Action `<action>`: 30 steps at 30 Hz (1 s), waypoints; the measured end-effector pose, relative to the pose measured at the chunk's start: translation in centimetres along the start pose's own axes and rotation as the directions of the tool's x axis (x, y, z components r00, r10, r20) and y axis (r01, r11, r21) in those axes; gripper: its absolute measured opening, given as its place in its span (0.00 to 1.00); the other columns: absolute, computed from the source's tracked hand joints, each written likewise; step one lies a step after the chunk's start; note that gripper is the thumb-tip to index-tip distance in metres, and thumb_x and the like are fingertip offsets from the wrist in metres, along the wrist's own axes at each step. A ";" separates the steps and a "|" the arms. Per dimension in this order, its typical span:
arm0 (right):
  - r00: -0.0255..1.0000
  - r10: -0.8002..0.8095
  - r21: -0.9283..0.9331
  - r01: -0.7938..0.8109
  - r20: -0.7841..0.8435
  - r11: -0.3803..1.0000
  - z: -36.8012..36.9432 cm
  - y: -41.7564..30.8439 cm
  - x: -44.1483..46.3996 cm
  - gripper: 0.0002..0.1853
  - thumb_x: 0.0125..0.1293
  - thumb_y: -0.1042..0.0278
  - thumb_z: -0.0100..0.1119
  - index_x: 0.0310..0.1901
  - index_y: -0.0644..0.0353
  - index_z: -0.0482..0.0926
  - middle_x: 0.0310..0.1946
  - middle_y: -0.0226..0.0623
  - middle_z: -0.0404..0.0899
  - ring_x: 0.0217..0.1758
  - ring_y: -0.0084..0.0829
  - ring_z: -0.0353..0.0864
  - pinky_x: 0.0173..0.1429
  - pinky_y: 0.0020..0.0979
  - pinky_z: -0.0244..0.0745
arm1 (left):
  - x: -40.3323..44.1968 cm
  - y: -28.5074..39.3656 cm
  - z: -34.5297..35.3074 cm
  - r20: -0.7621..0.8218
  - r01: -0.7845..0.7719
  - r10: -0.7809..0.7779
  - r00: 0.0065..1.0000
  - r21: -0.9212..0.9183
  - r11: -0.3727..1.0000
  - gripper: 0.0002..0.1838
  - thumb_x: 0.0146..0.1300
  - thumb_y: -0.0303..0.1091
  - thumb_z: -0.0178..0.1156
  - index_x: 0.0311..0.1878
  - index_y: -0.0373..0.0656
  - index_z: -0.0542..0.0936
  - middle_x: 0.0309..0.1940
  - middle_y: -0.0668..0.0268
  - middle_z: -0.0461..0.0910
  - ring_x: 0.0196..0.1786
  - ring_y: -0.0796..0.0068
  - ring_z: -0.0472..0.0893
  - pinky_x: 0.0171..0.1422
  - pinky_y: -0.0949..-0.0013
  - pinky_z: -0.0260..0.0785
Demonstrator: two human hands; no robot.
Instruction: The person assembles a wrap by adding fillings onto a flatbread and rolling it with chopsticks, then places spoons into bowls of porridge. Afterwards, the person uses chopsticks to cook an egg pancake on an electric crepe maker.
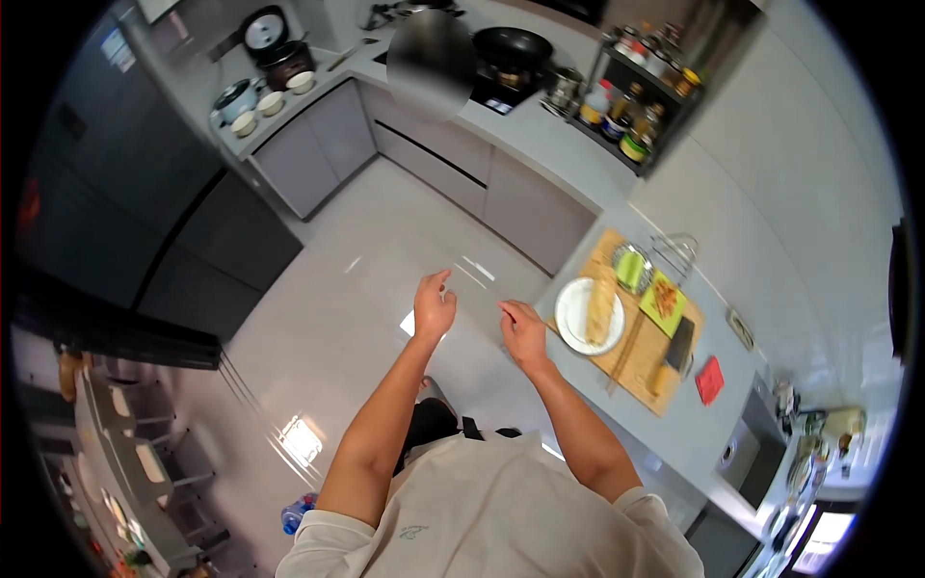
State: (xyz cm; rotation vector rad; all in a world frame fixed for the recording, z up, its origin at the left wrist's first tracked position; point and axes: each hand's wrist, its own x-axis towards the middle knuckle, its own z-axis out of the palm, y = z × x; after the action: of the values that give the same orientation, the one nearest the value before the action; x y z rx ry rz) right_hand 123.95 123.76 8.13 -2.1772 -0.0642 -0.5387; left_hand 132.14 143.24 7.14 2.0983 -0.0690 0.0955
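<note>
Over the pale floor, in front of my body, my left hand point(435, 306) is raised with its fingers loosely bent and a gap beside the thumb. Nothing shows in it. My right hand point(523, 334) hangs near the counter edge, loosely curled, with no object visible in it. Closest to it is a white plate point(572, 328), on which a long pale-yellow roll point(601, 306) lies. The plate overlaps a wooden cutting board point(631, 371). A cleaver point(678, 343), chopsticks point(626, 352), a green dish of chopped food point(665, 301) and a dish of green pieces point(631, 269) are also on the board.
A red cloth or packet point(709, 380) lies beside the board, near the sink point(752, 453). A wok point(513, 46) stands on the stove, left of a bottle rack point(631, 96). Several bowls point(272, 103) and an open cooker point(287, 63) occupy the far-left counter. A dark fridge point(125, 173) stands left.
</note>
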 end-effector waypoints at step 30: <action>0.903 -0.236 0.292 0.131 0.360 0.947 47.5 -10.1 44.7 0.10 0.68 0.76 0.63 0.49 0.61 0.86 0.48 0.42 0.87 0.50 0.45 0.86 0.52 0.39 0.83 | 43.5 -22.7 -32.3 -0.392 0.288 -0.255 0.884 0.025 0.957 0.21 0.65 0.24 0.59 0.62 0.39 0.82 0.57 0.53 0.82 0.48 0.61 0.84 0.58 0.60 0.77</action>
State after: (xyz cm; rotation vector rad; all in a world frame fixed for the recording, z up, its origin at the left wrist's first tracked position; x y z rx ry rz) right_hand 178.94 160.30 8.43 -1.9956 -0.5367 -0.1757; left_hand 176.18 182.18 8.11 2.1120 0.4750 0.3443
